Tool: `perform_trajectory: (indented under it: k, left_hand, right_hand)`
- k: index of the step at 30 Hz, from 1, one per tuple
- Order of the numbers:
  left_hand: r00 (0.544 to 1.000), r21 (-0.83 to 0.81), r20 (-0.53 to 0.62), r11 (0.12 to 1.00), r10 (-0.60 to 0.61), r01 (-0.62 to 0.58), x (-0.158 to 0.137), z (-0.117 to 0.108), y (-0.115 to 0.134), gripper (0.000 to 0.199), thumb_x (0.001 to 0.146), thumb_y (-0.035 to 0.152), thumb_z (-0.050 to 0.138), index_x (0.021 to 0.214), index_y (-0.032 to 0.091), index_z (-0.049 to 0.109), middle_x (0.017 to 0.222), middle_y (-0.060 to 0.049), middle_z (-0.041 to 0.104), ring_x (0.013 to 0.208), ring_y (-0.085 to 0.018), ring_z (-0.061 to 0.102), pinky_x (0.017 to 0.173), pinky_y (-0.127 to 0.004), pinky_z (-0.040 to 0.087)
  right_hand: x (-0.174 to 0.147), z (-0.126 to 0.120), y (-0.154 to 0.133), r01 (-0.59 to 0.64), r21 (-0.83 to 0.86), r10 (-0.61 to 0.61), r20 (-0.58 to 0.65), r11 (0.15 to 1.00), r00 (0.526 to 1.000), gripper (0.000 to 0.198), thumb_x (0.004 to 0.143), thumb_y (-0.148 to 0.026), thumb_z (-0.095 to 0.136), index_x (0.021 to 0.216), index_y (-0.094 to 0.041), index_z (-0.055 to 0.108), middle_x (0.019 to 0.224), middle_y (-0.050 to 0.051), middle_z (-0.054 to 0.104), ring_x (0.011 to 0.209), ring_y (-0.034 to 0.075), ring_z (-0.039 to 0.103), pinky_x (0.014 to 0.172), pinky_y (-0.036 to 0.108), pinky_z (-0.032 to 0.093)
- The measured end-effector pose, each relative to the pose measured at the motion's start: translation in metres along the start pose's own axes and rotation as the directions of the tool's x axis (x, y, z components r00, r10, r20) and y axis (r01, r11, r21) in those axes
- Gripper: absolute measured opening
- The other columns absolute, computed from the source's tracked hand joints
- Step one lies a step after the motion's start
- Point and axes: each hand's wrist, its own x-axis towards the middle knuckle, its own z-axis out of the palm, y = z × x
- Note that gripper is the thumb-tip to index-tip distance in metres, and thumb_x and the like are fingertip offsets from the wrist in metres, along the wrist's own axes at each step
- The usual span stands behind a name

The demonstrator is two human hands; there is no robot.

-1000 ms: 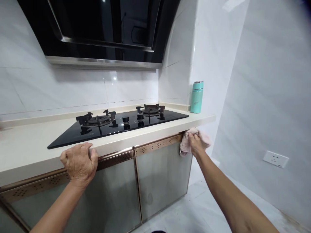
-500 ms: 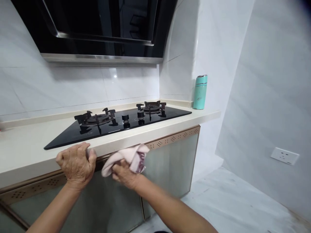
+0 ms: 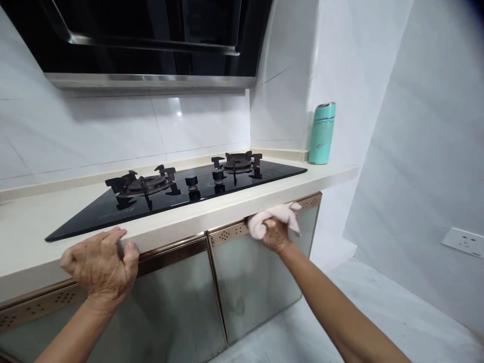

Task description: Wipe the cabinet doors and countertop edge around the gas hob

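Note:
My right hand (image 3: 276, 235) is closed around a pale pink cloth (image 3: 274, 218). It presses the cloth against the perforated bronze strip along the top of the right cabinet door (image 3: 260, 267), just beneath the counter edge. On the left, my left hand (image 3: 102, 262) leans on the front edge of the white countertop (image 3: 162, 233). Its fingers lie over the top and the thumb stands apart, with nothing held. Behind it is the black gas hob (image 3: 181, 194), with two burners and two knobs.
A mint-green flask (image 3: 322, 135) stands upright at the counter's right end. Above the hob hangs a black range hood (image 3: 151, 60) with a steel lower edge. A wall socket (image 3: 465, 242) is at the far right, above the marbled floor (image 3: 370, 302).
My right hand has swept the cloth to the right along the cabinet's top strip, past the gap between the doors. My left hand stays on the counter edge. The view has shifted slightly.

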Motion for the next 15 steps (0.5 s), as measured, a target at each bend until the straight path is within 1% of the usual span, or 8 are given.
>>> perform_trajectory:
  k: [2, 4, 6, 8, 10, 11, 13, 15]
  left_hand:
    - [1.0, -0.005, 0.02, 1.0, -0.017, 0.017, 0.0, 0.0, 0.001, 0.032, 0.079, 0.039, 0.057, 0.107, 0.025, 0.061, 0.1, -0.008, 0.063, 0.107, -0.035, 0.051, 0.095, -0.058, 0.027]
    - [0.999, 0.0, 0.039, 1.0, -0.013, 0.013, 0.0, -0.001, 0.002, 0.033, 0.079, 0.04, 0.057, 0.108, 0.025, 0.061, 0.102, -0.007, 0.062, 0.107, -0.034, 0.05, 0.095, -0.058, 0.027]
    - [1.0, 0.011, 0.03, 1.0, 0.009, -0.009, 0.001, -0.001, 0.002, 0.033, 0.08, 0.039, 0.056, 0.109, 0.025, 0.06, 0.103, -0.008, 0.062, 0.106, -0.034, 0.051, 0.094, -0.057, 0.029]
    - [1.0, 0.029, 0.01, 0.999, 0.023, -0.024, 0.001, -0.001, 0.003, 0.031, 0.081, 0.037, 0.055, 0.109, 0.024, 0.06, 0.103, -0.009, 0.063, 0.104, -0.033, 0.052, 0.093, -0.056, 0.03]
    - [1.0, 0.04, 0.007, 0.999, 0.016, -0.016, 0.001, 0.0, 0.005, 0.03, 0.081, 0.035, 0.056, 0.109, 0.025, 0.061, 0.103, -0.01, 0.064, 0.102, -0.033, 0.052, 0.093, -0.057, 0.03]
    - [1.0, 0.038, 0.012, 0.999, 0.007, -0.008, 0.001, 0.0, 0.005, 0.03, 0.08, 0.034, 0.057, 0.109, 0.026, 0.061, 0.103, -0.01, 0.064, 0.103, -0.033, 0.053, 0.093, -0.057, 0.03]
    - [1.0, 0.023, 0.01, 1.0, -0.007, 0.006, 0.001, 0.0, 0.007, 0.029, 0.08, 0.033, 0.058, 0.108, 0.026, 0.061, 0.103, -0.011, 0.064, 0.104, -0.034, 0.053, 0.093, -0.058, 0.03]
    - [1.0, 0.018, 0.01, 1.0, -0.006, 0.006, 0.001, 0.0, 0.008, 0.029, 0.08, 0.034, 0.058, 0.107, 0.025, 0.062, 0.102, -0.011, 0.064, 0.104, -0.034, 0.053, 0.093, -0.058, 0.029]
  right_hand:
    - [0.009, -0.017, 0.035, -0.081, -0.035, 0.076, -0.126, 0.996, 0.989, 0.011, 0.072, -0.032, 0.064, 0.073, -0.021, 0.063, 0.087, 0.014, 0.064, 0.097, 0.034, 0.055, 0.098, 0.048, 0.04]
    - [0.018, -0.032, 0.06, -0.2, -0.025, 0.186, -0.273, 0.979, 0.944, 0.014, 0.072, -0.033, 0.057, 0.076, -0.02, 0.06, 0.093, 0.017, 0.061, 0.103, 0.036, 0.051, 0.1, 0.049, 0.036]
    - [0.029, -0.043, 0.076, -0.333, 0.021, 0.31, -0.427, 0.943, 0.849, 0.021, 0.077, -0.033, 0.047, 0.085, -0.018, 0.057, 0.103, 0.02, 0.057, 0.11, 0.037, 0.046, 0.102, 0.052, 0.032]
    - [0.037, -0.048, 0.082, -0.42, 0.077, 0.395, -0.523, 0.904, 0.755, 0.03, 0.08, -0.032, 0.039, 0.099, -0.014, 0.053, 0.113, 0.023, 0.05, 0.117, 0.037, 0.039, 0.103, 0.057, 0.027]
    - [0.04, -0.044, 0.079, -0.444, 0.108, 0.424, -0.56, 0.889, 0.712, 0.036, 0.08, -0.034, 0.036, 0.108, -0.013, 0.047, 0.119, 0.023, 0.044, 0.121, 0.038, 0.034, 0.103, 0.06, 0.026]
    - [0.037, -0.038, 0.073, -0.436, 0.11, 0.418, -0.562, 0.893, 0.714, 0.038, 0.08, -0.035, 0.037, 0.109, -0.013, 0.046, 0.12, 0.023, 0.043, 0.121, 0.038, 0.034, 0.103, 0.06, 0.027]
    - [0.023, -0.015, 0.05, -0.402, 0.094, 0.383, -0.554, 0.911, 0.739, 0.036, 0.079, -0.039, 0.041, 0.106, -0.016, 0.047, 0.119, 0.021, 0.043, 0.12, 0.037, 0.035, 0.104, 0.058, 0.028]
    - [-0.003, 0.019, 0.014, -0.336, 0.068, 0.324, -0.501, 0.939, 0.803, 0.031, 0.077, -0.042, 0.047, 0.097, -0.018, 0.049, 0.115, 0.019, 0.045, 0.117, 0.035, 0.037, 0.103, 0.055, 0.031]
